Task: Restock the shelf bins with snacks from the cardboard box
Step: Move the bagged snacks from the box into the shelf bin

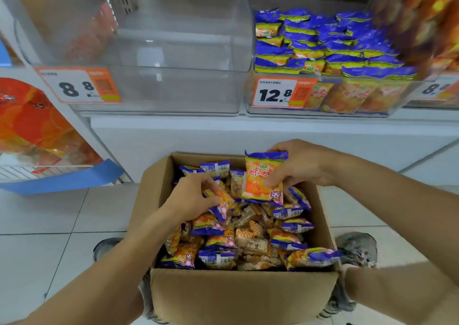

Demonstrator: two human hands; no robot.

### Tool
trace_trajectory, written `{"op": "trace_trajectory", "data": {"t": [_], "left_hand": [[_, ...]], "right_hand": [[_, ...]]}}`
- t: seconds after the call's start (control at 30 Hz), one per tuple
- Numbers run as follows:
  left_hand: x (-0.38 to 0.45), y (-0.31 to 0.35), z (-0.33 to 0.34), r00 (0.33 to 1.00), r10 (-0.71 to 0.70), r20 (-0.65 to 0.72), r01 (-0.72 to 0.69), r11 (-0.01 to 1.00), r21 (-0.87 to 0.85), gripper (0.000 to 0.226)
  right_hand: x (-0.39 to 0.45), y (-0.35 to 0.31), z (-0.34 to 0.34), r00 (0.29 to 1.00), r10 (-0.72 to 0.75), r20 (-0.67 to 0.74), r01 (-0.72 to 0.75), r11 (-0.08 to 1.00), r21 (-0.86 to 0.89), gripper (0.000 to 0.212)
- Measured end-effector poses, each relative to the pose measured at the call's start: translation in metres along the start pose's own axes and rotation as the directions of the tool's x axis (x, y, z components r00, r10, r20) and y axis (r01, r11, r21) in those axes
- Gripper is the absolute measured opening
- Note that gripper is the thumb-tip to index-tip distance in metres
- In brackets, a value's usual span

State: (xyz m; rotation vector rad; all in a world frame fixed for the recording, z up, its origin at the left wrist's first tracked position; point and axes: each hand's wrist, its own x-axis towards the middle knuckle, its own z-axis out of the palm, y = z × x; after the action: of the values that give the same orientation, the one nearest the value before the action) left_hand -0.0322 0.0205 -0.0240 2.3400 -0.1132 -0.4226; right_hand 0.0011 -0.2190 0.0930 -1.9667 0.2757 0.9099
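At frame centre the right hand [301, 163] pinches a packet [263, 177] upright above the box [243, 297], likely bound for the matching bin [327, 112] upper right; the left hand [191, 198] grips another pack [222, 201] inside.

1. This place is a shop, in the aisle where snacks are sold
2. Clear plastic shelf bins [183, 51] stand in a row on a white shelf [248, 136], and one bin [323, 96] is full of blue and orange snack packets [323, 44]
3. Orange and white price tags [79, 85] with "8.8" and "12.8" [280, 92] are fixed on the bin fronts
4. An open cardboard box [243, 297] of the same packets stands on the pale tiled floor [49, 225]
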Motion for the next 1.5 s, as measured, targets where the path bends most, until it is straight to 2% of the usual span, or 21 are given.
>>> {"op": "trace_trajectory", "data": {"t": [0.13,0.23,0.33,0.43,0.5,0.57,0.67,0.73,0.83,0.9,0.97,1.03,1.1,1.17,1.23,1.33,1.4,1.43,1.5], "left_hand": [[-0.013,0.057,-0.012,0.987,0.158,-0.039,-0.163,0.967,-0.197,0.023],[-0.028,0.096,-0.021,0.971,0.209,-0.120,-0.236,0.924,-0.302,0.036],[-0.038,0.121,-0.029,0.960,0.214,-0.182,-0.264,0.910,-0.321,0.044],[-0.044,0.136,-0.037,0.944,0.215,-0.249,-0.297,0.885,-0.360,0.043],[-0.046,0.148,-0.042,0.940,0.178,-0.289,-0.283,0.884,-0.373,0.040],[-0.050,0.161,-0.049,0.938,0.141,-0.316,-0.287,0.827,-0.484,0.041],[-0.048,0.180,-0.066,0.943,0.109,-0.315,-0.292,0.726,-0.622,0.037],[-0.047,0.189,-0.079,0.952,0.109,-0.284,-0.275,0.707,-0.652,0.046],[-0.053,0.197,-0.098,0.978,0.085,-0.192,-0.184,0.788,-0.587,0.064],[-0.058,0.198,-0.108,0.994,0.083,-0.073,-0.110,0.821,-0.560,0.056],[-0.059,0.192,-0.116,0.994,0.103,-0.020,-0.100,0.870,-0.483,0.048],[-0.056,0.185,-0.118,0.992,0.116,-0.042,-0.122,0.892,-0.436,0.041],[-0.049,0.181,-0.117,0.988,0.119,-0.097,-0.148,0.905,-0.398,0.035],[-0.039,0.181,-0.117,0.980,0.126,-0.155,-0.179,0.899,-0.399,0.037],[-0.032,0.184,-0.116,0.976,0.103,-0.191,-0.177,0.888,-0.424,0.037],[-0.026,0.186,-0.113,0.988,0.054,-0.143,-0.124,0.834,-0.537,0.029],[-0.024,0.185,-0.111,0.992,0.068,-0.103,-0.117,0.779,-0.616,0.046],[-0.024,0.184,-0.111,0.991,0.104,-0.087,-0.136,0.782,-0.609,0.060],[-0.024,0.184,-0.108,0.984,0.168,-0.066,-0.177,0.830,-0.529,0.070]], "right_hand": [[-0.036,-0.008,-0.036,0.989,-0.017,0.146,-0.015,0.977,0.211,0.045],[-0.057,-0.002,-0.063,0.991,-0.086,0.101,0.054,0.957,0.284,0.050],[-0.069,0.011,-0.084,0.988,-0.143,0.055,0.114,0.924,0.365,0.068],[-0.078,0.017,-0.092,0.964,-0.224,0.141,0.130,0.865,0.484,0.059],[-0.079,0.017,-0.091,0.928,-0.324,0.185,0.172,0.811,0.559,0.073],[-0.077,0.018,-0.088,0.890,-0.426,0.160,0.248,0.750,0.613,0.088],[-0.081,0.015,-0.086,0.834,-0.545,0.086,0.359,0.654,0.665,0.081],[-0.088,0.012,-0.086,0.791,-0.611,0.033,0.450,0.616,0.646,0.069],[-0.097,0.007,-0.081,0.758,-0.653,-0.001,0.528,0.613,0.587,0.070],[-0.099,0.003,-0.075,0.744,-0.667,0.025,0.543,0.626,0.560,0.070],[-0.100,-0.002,-0.069,0.736,-0.675,0.056,0.543,0.637,0.548,0.064],[-0.099,-0.008,-0.061,0.760,-0.649,0.045,0.538,0.666,0.516,0.063],[-0.094,-0.011,-0.054,0.804,-0.595,-0.023,0.530,0.699,0.480,0.062],[-0.090,-0.014,-0.050,0.824,-0.562,-0.073,0.524,0.707,0.475,0.063],[-0.085,-0.018,-0.050,0.820,-0.561,-0.113,0.541,0.696,0.472,0.062],[-0.079,-0.025,-0.052,0.788,-0.579,-0.210,0.611,0.695,0.379,0.049],[-0.075,-0.029,-0.050,0.748,-0.609,-0.263,0.663,0.687,0.298,0.039],[-0.075,-0.032,-0.048,0.724,-0.625,-0.293,0.688,0.681,0.249,0.035],[-0.072,-0.035,-0.044,0.664,-0.670,-0.332,0.739,0.657,0.150,0.026]]}}
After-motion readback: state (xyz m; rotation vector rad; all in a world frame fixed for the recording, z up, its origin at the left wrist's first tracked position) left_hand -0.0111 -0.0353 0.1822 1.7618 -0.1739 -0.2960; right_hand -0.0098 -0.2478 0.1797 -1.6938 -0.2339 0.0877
